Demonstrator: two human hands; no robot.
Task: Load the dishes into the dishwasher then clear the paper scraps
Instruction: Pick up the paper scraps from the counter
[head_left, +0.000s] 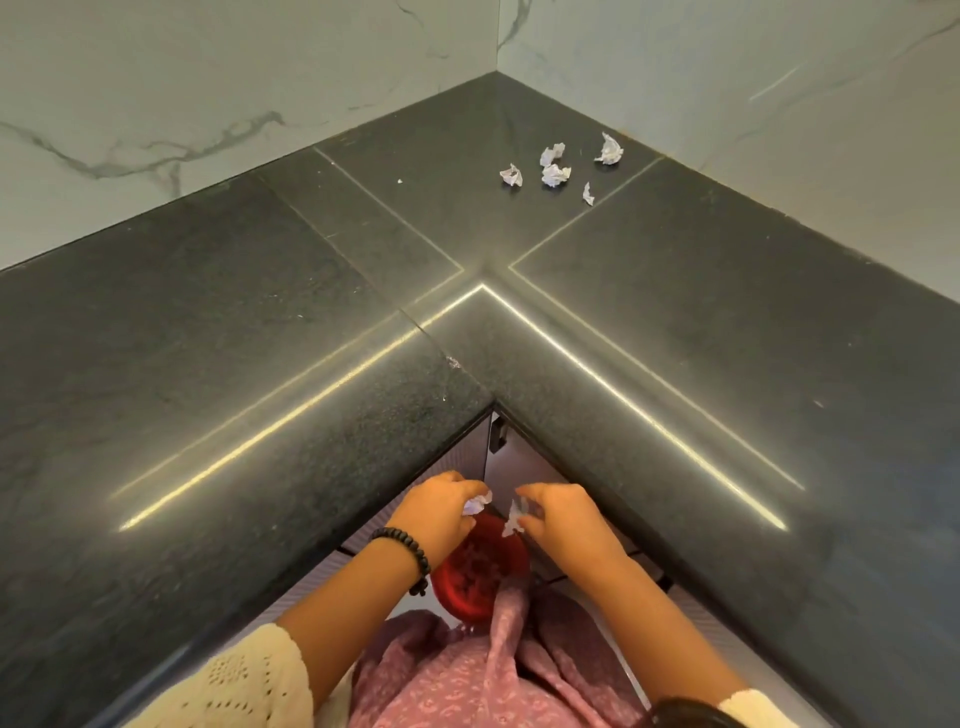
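seven paper scraps (556, 174), one red bin (480, 569)

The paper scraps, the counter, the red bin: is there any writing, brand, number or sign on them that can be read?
None can be read.
Paper scraps on the counter: crumpled, white, no print visible.
Scrap in the left hand and scrap in the right hand: no legible marks.
Red bin: no label visible.
Dark counter and marble wall: only veins and seams, no text.
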